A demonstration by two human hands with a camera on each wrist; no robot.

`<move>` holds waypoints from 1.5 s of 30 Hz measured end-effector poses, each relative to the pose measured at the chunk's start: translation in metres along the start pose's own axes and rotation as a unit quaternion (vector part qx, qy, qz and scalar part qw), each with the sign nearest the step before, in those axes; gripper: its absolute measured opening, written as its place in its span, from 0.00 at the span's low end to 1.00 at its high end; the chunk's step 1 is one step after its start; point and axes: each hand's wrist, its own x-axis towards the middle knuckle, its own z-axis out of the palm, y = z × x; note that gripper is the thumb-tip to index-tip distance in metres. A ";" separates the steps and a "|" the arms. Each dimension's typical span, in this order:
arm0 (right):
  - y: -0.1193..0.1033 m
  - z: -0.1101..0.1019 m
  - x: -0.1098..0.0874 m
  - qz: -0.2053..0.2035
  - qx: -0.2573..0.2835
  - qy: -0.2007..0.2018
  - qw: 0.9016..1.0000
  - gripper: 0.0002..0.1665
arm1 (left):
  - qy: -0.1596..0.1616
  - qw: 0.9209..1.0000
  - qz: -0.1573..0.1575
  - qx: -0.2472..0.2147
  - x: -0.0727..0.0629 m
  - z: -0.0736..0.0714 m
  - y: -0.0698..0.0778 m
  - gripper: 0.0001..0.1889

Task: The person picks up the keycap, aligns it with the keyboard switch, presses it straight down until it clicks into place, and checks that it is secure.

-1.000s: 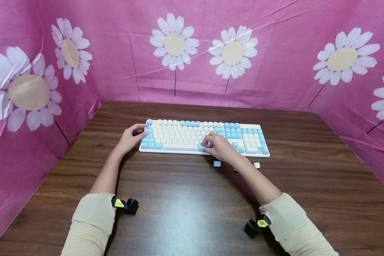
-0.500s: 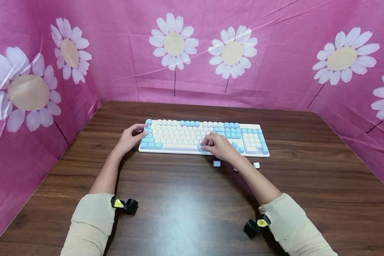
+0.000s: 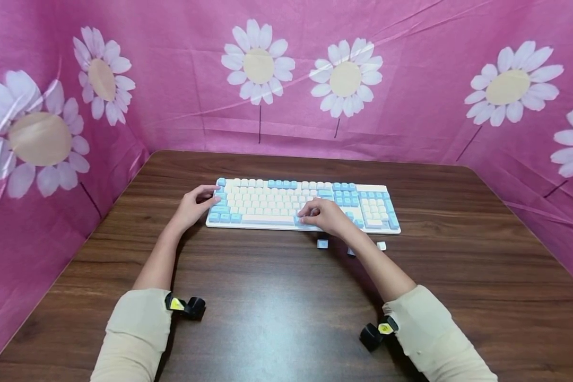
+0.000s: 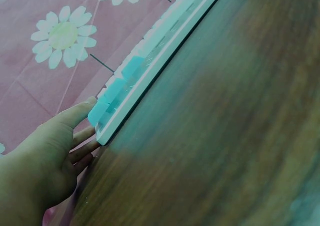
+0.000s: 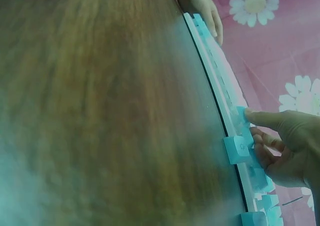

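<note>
1 loose keycap (image 3: 350, 252) shows more now; right hand (image 3: 328, 216), fingers narrow, touches blue key (image 3: 297, 220), grip unclear; left hand (image 3: 189, 208), spread, touches keyboard (image 3: 267, 203).

A keyboard (image 3: 267, 205) is lying on a table (image 3: 248, 286). Three loose keycaps (image 3: 322, 244) are sitting before its right half.

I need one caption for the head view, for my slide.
Left hand at the left end of a keyboard, right hand at a blue key beside the space bar, loose keycaps in front.
</note>
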 end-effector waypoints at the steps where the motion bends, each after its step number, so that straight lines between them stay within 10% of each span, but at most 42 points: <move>1: 0.001 0.000 0.000 0.003 0.002 -0.001 1.000 0.04 | 0.000 1.000 -0.001 0.002 0.000 0.000 0.000 0.19; 45: -0.001 0.002 0.002 0.028 0.024 0.035 0.999 0.05 | -0.014 1.000 -0.016 -0.002 -0.003 -0.002 0.005 0.21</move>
